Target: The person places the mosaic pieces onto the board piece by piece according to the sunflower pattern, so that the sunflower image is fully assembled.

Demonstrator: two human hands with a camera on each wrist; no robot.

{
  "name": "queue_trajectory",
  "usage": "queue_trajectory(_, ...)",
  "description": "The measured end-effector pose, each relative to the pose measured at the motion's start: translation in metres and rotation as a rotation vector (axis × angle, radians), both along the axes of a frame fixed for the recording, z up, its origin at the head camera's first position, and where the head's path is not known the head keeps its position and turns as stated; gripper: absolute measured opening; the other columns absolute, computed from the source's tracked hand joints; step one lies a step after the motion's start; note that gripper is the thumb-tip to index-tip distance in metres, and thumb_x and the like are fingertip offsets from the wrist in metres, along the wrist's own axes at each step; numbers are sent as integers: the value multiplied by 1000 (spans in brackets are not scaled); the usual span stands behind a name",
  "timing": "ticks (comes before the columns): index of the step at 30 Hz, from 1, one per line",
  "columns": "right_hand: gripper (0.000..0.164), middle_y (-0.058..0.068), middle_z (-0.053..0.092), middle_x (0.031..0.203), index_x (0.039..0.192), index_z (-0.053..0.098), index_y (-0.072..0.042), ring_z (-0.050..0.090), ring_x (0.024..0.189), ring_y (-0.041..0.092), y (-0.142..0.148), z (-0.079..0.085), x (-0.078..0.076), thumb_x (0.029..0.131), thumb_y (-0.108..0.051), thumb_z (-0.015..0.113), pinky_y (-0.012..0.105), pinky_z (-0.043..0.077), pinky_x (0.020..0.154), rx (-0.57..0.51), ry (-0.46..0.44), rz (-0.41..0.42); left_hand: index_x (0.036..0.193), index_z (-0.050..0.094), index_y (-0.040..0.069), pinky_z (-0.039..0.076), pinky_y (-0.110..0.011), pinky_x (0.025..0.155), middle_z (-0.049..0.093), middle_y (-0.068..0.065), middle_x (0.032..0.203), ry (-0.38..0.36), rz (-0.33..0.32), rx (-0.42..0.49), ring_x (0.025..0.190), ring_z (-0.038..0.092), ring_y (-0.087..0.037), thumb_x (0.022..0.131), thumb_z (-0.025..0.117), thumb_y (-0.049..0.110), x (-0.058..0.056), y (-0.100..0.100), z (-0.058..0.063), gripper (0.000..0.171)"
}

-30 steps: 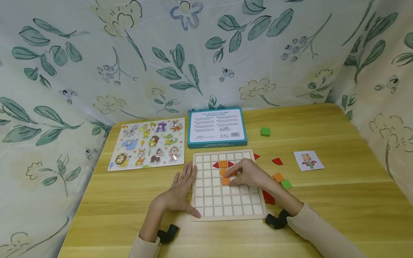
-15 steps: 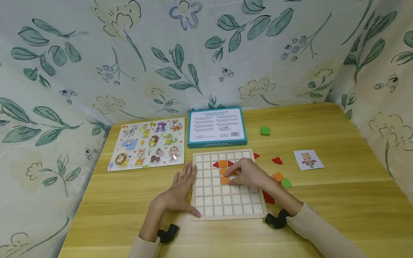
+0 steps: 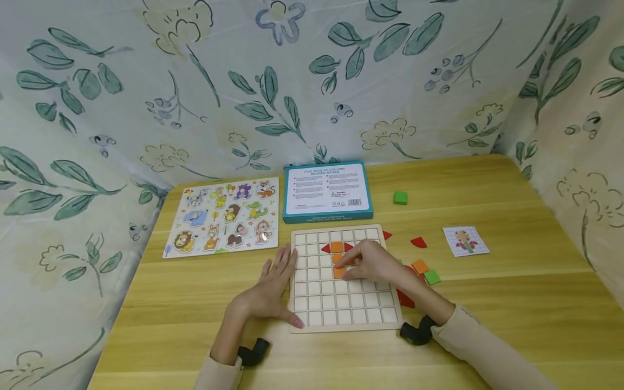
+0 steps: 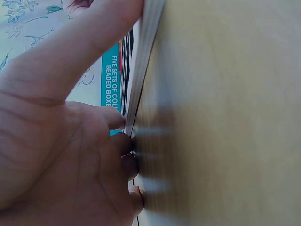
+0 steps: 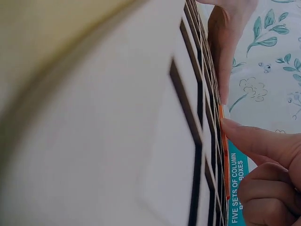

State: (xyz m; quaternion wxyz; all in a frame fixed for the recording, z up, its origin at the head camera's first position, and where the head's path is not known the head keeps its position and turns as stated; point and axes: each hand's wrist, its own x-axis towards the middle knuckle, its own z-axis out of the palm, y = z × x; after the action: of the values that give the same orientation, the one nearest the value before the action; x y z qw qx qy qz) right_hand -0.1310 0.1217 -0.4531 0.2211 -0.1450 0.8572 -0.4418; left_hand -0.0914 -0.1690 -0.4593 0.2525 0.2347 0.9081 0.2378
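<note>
A pale wooden grid board (image 3: 347, 329) lies in front of the person. My left hand (image 3: 265, 295) rests along its left edge, fingers spread and fairly straight, thumb at the near corner; the left wrist view shows the fingertips at the board's side. My right hand (image 3: 372, 262) is over the grid, with thumb and index finger at an orange square tile (image 3: 338, 273) and the other fingers curled. In the right wrist view the thumb touches an orange edge (image 5: 226, 165). Above lie another orange tile (image 3: 337, 247) and red triangles (image 3: 326, 248); more orange tiles are partly hidden by the hand.
Right of the board are red pieces (image 3: 405, 298), an orange tile (image 3: 420, 266), a green tile (image 3: 431, 277) and a pattern card (image 3: 465, 241). A blue-edged box (image 3: 327, 190), an animal puzzle (image 3: 224, 218) and a green block (image 3: 400, 198) stand behind.
The right index fingertip has shifted slightly toward the person, from the middle orange piece to the upper edge of the orange square tile below it. The left hand has stayed put.
</note>
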Motion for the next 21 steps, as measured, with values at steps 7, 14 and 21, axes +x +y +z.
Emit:
queue_trajectory(7, 21, 1, 69, 78, 101, 85, -15, 37, 60, 17, 2, -4, -1, 81, -10, 88, 21, 23, 50, -24, -13, 6, 165, -12, 7, -7, -60, 130, -26, -14, 171, -1, 0, -7, 159, -23, -32, 65, 95, 52, 0, 0, 0, 153)
queue_trajectory(14, 23, -4, 46, 62, 109, 83, -15, 34, 55, 15, 31, 4, -2, 86, -18, 85, 20, 23, 50, -53, -21, 1, 165, -11, 6, -6, -61, 130, -25, -15, 171, 7, -3, 0, 160, -22, -34, 65, 96, 51, -1, 1, -1, 153)
queue_trajectory(21, 27, -2, 34, 63, 114, 81, -10, 36, 58, 14, 87, 12, -4, 89, -21, 82, 23, 26, 51, 33, 35, -57, 165, -12, 6, -7, -61, 129, -26, -15, 171, -2, 3, 4, 160, -22, -34, 65, 96, 51, 0, 0, -2, 153)
